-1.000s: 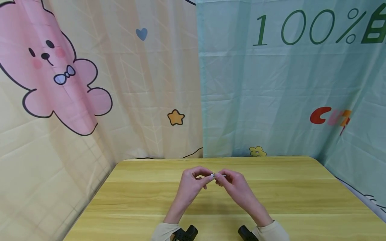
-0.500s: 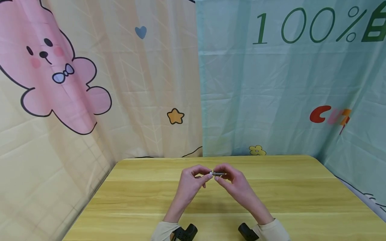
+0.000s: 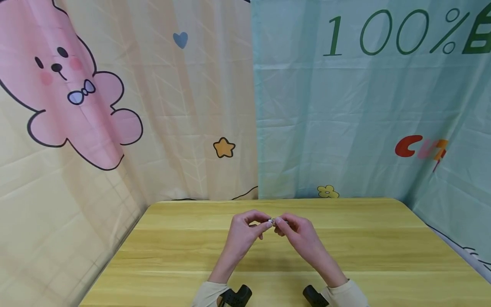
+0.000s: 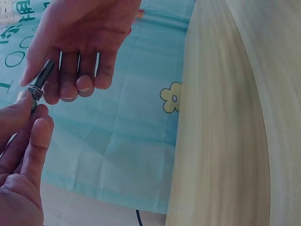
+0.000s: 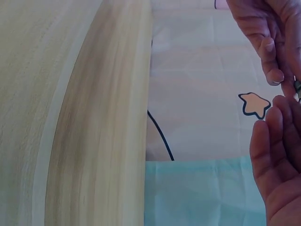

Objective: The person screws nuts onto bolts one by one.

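Observation:
A small metal bolt (image 4: pixel 45 70) is held up over the table between both hands, its threaded end pointing towards the right palm. My left hand (image 3: pixel 244 230) pinches the bolt's lower end between thumb and forefinger. Around the threads sits a hex nut (image 4: pixel 35 90), just above the left fingertips. My right hand (image 3: pixel 301 234) has its thumb and forefinger at either side of the nut, with the shank lying between them. Its other fingers hang loosely bent. In the right wrist view the bolt is mostly cut off at the edge.
A pale wooden table (image 3: pixel 172 251) spreads beneath the hands. Behind it hang a cream curtain (image 3: pixel 184 106) with a pink bear and a teal curtain (image 3: pixel 326 106) with lettering. Black wrist cameras sit at both beige cuffs.
Half a second ago my right thumb and forefinger stood apart with the shank showing; now they have come back together over it. The left hand has stayed nearly still.

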### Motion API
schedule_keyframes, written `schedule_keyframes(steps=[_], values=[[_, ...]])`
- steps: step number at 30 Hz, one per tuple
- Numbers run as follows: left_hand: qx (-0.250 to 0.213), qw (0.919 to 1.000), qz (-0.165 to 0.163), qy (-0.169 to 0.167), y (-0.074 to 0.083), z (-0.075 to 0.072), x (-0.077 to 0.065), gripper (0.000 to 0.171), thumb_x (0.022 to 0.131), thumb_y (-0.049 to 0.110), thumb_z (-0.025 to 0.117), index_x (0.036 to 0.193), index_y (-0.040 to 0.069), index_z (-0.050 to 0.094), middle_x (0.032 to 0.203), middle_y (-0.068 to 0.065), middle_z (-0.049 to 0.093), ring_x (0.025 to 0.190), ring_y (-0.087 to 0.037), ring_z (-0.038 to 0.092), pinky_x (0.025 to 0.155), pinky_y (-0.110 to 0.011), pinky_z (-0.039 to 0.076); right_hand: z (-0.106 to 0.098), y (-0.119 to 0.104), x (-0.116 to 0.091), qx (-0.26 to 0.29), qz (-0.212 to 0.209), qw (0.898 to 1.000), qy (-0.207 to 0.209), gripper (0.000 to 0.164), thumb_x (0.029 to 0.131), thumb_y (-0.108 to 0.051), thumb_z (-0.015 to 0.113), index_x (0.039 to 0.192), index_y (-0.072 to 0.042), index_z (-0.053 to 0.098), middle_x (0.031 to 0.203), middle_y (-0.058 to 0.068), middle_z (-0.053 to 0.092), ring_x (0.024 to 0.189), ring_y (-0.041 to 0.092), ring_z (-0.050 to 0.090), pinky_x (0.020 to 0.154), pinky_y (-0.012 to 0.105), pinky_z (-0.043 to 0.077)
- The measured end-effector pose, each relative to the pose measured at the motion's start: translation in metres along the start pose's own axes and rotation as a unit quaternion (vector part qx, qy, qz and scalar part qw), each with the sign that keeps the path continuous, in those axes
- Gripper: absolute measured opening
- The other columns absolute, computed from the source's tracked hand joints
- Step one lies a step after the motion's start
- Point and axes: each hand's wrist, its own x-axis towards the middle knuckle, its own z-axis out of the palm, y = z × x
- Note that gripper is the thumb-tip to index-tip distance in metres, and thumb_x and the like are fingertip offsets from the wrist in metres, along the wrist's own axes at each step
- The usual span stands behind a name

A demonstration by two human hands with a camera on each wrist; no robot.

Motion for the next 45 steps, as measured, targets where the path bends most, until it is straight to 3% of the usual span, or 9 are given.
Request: schedule_keyframes(steps=[5, 8, 12, 16, 29, 34, 37, 42, 45], values=[[0.005, 1.0000, 0.000, 0.004, 0.0012, -0.0006, 0.0006, 0.008, 0.087, 0.002, 0.073, 0.094, -0.002, 0.073, 0.088, -0.008, 0.069, 0.068, -0.015, 0.059, 0.056, -0.025, 0.052, -0.0013, 0.0001, 0.0011, 0.009, -0.012, 1.000, 0.008, 0.020, 0.099, -0.032, 0.061, 0.114, -0.019, 0.066, 0.097, -0.001, 0.066, 0.092, 0.022, 0.063, 0.078, 0.032, 0.053], [0.005, 1.0000, -0.002, 0.008, 0.0014, -0.0012, 0.0005, 0.008, 0.087, 0.001, 0.073, 0.095, -0.002, 0.073, 0.088, -0.008, 0.069, 0.067, -0.016, 0.059, 0.055, -0.023, 0.051, -0.0020, -0.0003, 0.0011, 0.014, -0.046, 0.999, 0.006, 0.029, 0.096, -0.023, 0.067, 0.124, -0.021, 0.060, 0.109, 0.000, 0.065, 0.102, 0.019, 0.061, 0.086, 0.035, 0.053], [0.005, 0.9999, -0.001, 0.009, 0.0011, -0.0015, 0.0008, 0.009, 0.087, 0.001, 0.073, 0.095, -0.002, 0.073, 0.089, -0.008, 0.069, 0.066, -0.016, 0.058, 0.055, -0.023, 0.051, -0.0011, 0.0004, 0.0007, 0.024, -0.081, 0.996, -0.002, 0.031, 0.093, -0.012, 0.069, 0.122, -0.017, 0.060, 0.114, 0.002, 0.062, 0.104, 0.020, 0.059, 0.086, 0.036, 0.053], [0.002, 1.0000, -0.002, 0.009, 0.0008, -0.0011, 0.0010, 0.008, 0.087, 0.001, 0.073, 0.095, -0.003, 0.073, 0.088, -0.008, 0.070, 0.065, -0.017, 0.058, 0.054, -0.024, 0.051, -0.0003, 0.0005, 0.0005, 0.026, -0.087, 0.996, -0.005, 0.022, 0.093, -0.009, 0.069, 0.113, -0.014, 0.062, 0.110, 0.000, 0.062, 0.101, 0.020, 0.061, 0.086, 0.037, 0.053], [-0.003, 1.0000, 0.000, 0.003, 0.0016, -0.0003, 0.0004, 0.008, 0.087, 0.001, 0.073, 0.094, -0.002, 0.073, 0.088, -0.009, 0.069, 0.070, -0.019, 0.060, 0.055, -0.023, 0.051, 0.0006, -0.0019, -0.0003, -0.026, -0.042, 0.999, -0.003, 0.010, 0.099, -0.029, 0.061, 0.104, -0.021, 0.064, 0.103, -0.008, 0.063, 0.099, 0.013, 0.061, 0.087, 0.042, 0.050], [-0.002, 1.0000, 0.003, -0.003, 0.0010, 0.0004, 0.0001, 0.008, 0.087, 0.000, 0.073, 0.094, -0.003, 0.073, 0.089, -0.009, 0.069, 0.071, -0.018, 0.061, 0.056, -0.026, 0.053, 0.0010, -0.0032, -0.0011, -0.021, 0.008, 1.000, 0.010, 0.027, 0.103, -0.035, 0.053, 0.093, -0.016, 0.070, 0.091, -0.003, 0.066, 0.087, 0.015, 0.060, 0.079, 0.038, 0.051], [-0.001, 1.0000, 0.005, 0.001, 0.0007, 0.0006, -0.0002, 0.007, 0.087, -0.001, 0.073, 0.093, -0.004, 0.073, 0.088, -0.010, 0.069, 0.068, -0.015, 0.059, 0.055, -0.024, 0.052, 0.0005, -0.0014, -0.0008, -0.010, 0.020, 1.000, 0.019, 0.030, 0.104, -0.036, 0.050, 0.097, -0.015, 0.071, 0.093, 0.000, 0.067, 0.087, 0.016, 0.060, 0.077, 0.035, 0.052], [-0.006, 1.0000, 0.003, 0.006, 0.0008, 0.0004, -0.0004, 0.008, 0.086, -0.001, 0.073, 0.094, -0.004, 0.073, 0.088, -0.010, 0.069, 0.067, -0.016, 0.059, 0.054, -0.023, 0.051, -0.0008, 0.0013, -0.0001, 0.006, -0.030, 0.999, 0.009, 0.021, 0.098, -0.028, 0.063, 0.117, -0.018, 0.064, 0.112, 0.002, 0.065, 0.103, 0.017, 0.060, 0.084, 0.035, 0.051], [-0.001, 0.9999, 0.006, 0.009, 0.0015, -0.0001, -0.0001, 0.009, 0.086, 0.000, 0.074, 0.094, -0.004, 0.073, 0.088, -0.010, 0.069, 0.066, -0.015, 0.059, 0.055, -0.027, 0.053, -0.0012, 0.0004, 0.0004, 0.019, -0.067, 0.998, -0.007, 0.023, 0.095, -0.021, 0.068, 0.117, -0.018, 0.062, 0.112, 0.000, 0.064, 0.105, 0.016, 0.061, 0.085, 0.034, 0.052]])
